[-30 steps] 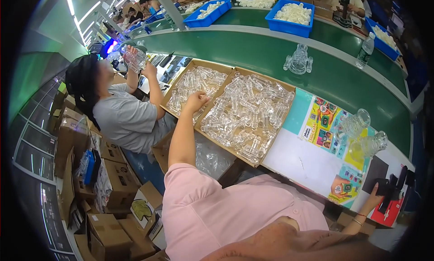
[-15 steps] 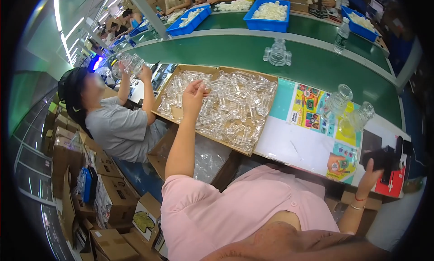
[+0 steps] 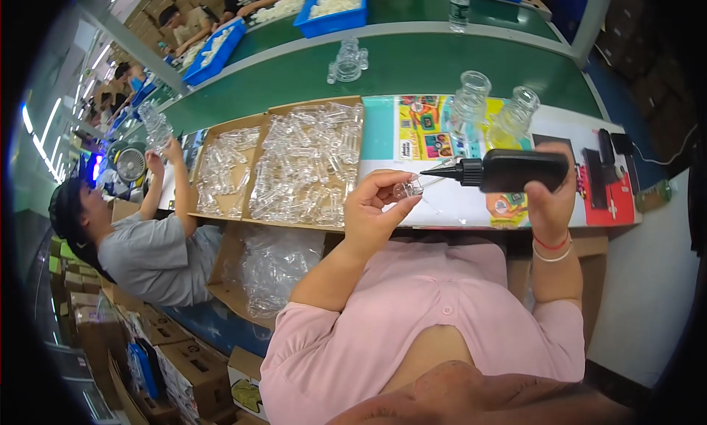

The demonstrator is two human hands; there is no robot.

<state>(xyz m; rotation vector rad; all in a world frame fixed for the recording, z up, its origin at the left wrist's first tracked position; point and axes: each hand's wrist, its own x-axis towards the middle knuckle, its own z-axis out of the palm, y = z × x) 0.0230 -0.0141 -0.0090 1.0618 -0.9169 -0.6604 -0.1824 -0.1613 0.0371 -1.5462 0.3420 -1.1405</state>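
My left hand [image 3: 373, 208] pinches a small clear piece [image 3: 409, 188] between thumb and fingers, above the front edge of the bench. From the right, my right hand [image 3: 554, 204] grips a black squeeze bottle [image 3: 520, 170] lying sideways. The bottle's thin tip points left and is at or very close to the clear piece; whether they touch I cannot tell. Left of my hands, a cardboard tray [image 3: 263, 134] holds many clear tubular pieces in two sections. Two larger clear vessels with rounded tops, one [image 3: 470, 104] beside another [image 3: 513, 116], stand behind the bottle.
On the green conveyor [image 3: 412, 57] stand another clear vessel [image 3: 347, 61] and a water bottle [image 3: 459, 9]. Blue bins [image 3: 331, 20] of whitish parts sit beyond. A co-worker in grey [image 3: 151, 244] lifts a clear vessel at left. Below the tray is a carton with plastic film [image 3: 283, 270].
My left hand has left the tray and come right with a small clear piece. My right hand has raised the black bottle and brought its tip to that piece. The view has shifted right.
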